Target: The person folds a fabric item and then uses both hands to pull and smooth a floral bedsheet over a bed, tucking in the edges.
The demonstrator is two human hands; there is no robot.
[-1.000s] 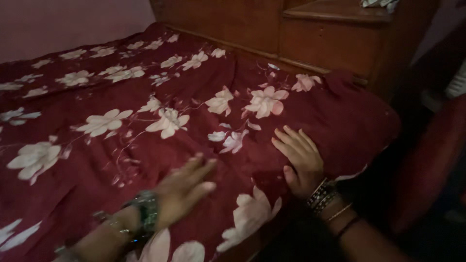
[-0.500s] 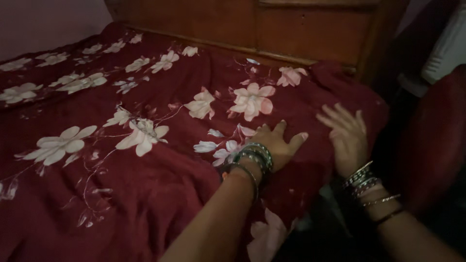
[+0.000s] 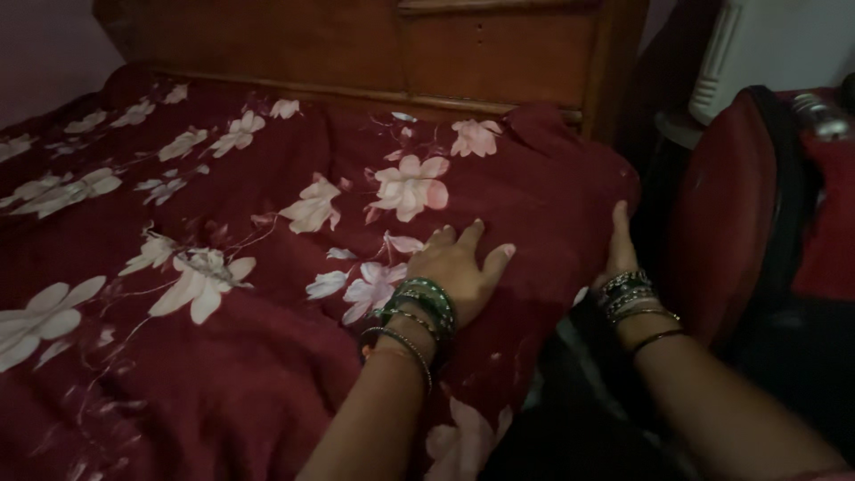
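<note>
Left hand [image 3: 463, 267] flat and open on dark red bedspread [image 3: 267, 294] with pale flowers, fingers spread, gripping nothing. Right hand [image 3: 621, 249] edge-on against bedspread's side at bed corner, fingers mostly hidden, grip impossible to tell. Wooden headboard [image 3: 356, 44] behind. Red bag [image 3: 730, 214] beside bed, dim, partly cut off.

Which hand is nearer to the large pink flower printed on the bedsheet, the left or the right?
Left. The left hand lies flat on the bedsheet just below the large pink flower. The right hand is off to its right, at the mattress's side edge.
</note>
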